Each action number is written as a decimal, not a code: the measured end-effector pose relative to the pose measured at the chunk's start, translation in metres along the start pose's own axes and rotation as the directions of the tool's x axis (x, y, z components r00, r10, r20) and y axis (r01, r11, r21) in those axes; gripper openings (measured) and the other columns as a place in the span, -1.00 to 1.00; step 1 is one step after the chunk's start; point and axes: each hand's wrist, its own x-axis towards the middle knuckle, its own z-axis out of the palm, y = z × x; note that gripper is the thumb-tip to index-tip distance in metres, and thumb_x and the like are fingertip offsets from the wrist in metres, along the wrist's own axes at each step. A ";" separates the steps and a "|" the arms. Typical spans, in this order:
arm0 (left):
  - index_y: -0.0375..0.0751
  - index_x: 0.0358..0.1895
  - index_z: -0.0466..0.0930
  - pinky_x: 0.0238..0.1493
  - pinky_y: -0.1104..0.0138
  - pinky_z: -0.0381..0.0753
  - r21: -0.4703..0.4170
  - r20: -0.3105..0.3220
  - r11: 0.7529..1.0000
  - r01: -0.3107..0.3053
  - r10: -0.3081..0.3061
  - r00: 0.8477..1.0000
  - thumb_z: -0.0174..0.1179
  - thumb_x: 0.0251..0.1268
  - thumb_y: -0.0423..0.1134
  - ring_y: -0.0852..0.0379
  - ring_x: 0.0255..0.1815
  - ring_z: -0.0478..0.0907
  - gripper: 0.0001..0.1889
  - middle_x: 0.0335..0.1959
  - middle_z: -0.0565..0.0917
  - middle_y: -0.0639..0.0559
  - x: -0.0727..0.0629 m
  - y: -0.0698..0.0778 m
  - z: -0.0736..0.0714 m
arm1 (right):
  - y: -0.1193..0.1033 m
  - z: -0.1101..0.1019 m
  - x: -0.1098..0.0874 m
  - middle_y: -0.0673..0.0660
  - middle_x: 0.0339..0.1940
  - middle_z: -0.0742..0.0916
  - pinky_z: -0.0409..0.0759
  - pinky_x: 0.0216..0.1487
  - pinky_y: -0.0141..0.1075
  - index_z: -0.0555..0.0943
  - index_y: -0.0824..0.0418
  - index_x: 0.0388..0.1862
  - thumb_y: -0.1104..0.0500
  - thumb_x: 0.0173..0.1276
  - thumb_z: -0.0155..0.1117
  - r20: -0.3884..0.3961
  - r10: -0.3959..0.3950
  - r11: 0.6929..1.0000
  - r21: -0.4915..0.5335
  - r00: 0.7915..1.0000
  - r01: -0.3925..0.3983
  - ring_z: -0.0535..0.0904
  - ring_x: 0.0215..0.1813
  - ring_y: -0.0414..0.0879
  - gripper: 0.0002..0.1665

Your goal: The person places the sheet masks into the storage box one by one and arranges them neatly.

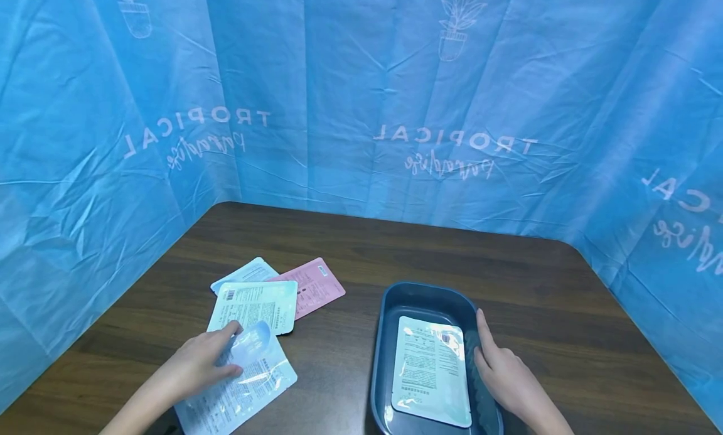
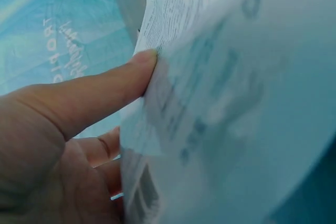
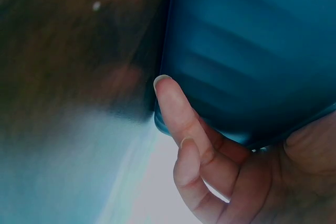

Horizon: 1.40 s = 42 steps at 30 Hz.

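Note:
My left hand (image 1: pixel 198 363) pinches a pale blue sheet mask packet (image 1: pixel 254 359) between thumb and fingers. In the left wrist view the packet (image 2: pixel 220 108) bends away from the thumb and looks blurred close up. Just beyond that hand, a mint green packet (image 1: pixel 257 300) partly overlaps a pink packet (image 1: pixel 316 287) and another light blue packet (image 1: pixel 251 272). My right hand (image 1: pixel 505 375) grips the right rim of a dark blue plastic basin (image 1: pixel 381 334), fingers along its outer wall. Inside the basin lies one mint packet (image 1: pixel 432 372), printed side up.
Everything rests on a dark wood table (image 1: pixel 361 247) with rounded far corners. Blue curtains (image 1: pixel 350 96) printed with mirrored lettering and potted plants hang around its back and sides. Bare wood lies between the packets and the basin.

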 end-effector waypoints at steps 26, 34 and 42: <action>-0.33 0.14 0.17 -0.57 0.24 0.56 -0.603 -0.033 0.781 -0.161 0.177 0.984 -0.01 0.42 -0.31 0.05 -0.52 0.60 -0.66 -0.37 0.55 -0.09 0.005 0.041 -0.016 | 0.000 -0.001 -0.001 0.02 -0.79 0.37 0.22 -0.67 -0.29 -0.29 0.33 0.48 0.23 0.46 -0.16 -0.015 -0.009 1.000 -0.018 1.000 0.009 0.27 -0.77 -0.10 -0.22; -0.37 0.27 0.02 -0.25 0.14 0.56 -0.852 0.042 0.517 -0.078 0.217 0.975 -0.14 0.48 -0.32 -0.15 -0.14 0.60 -0.59 0.00 0.52 -0.26 0.018 0.067 -0.018 | 0.000 -0.001 -0.001 0.02 -0.79 0.37 0.20 -0.67 -0.29 -0.30 0.33 0.48 0.23 0.47 -0.16 -0.005 -0.004 1.000 -0.016 1.000 0.004 0.25 -0.77 -0.11 -0.22; -0.29 0.40 -0.10 -0.07 0.11 0.50 -0.934 0.059 0.355 -0.046 0.281 0.958 -0.15 0.42 -0.43 -0.18 0.10 0.46 -0.45 0.23 0.32 -0.33 0.034 0.103 -0.007 | 0.001 -0.001 -0.001 0.02 -0.80 0.36 0.19 -0.69 -0.29 -0.29 0.34 0.48 0.22 0.47 -0.16 -0.008 -0.008 1.000 -0.015 1.000 0.008 0.22 -0.78 -0.12 -0.22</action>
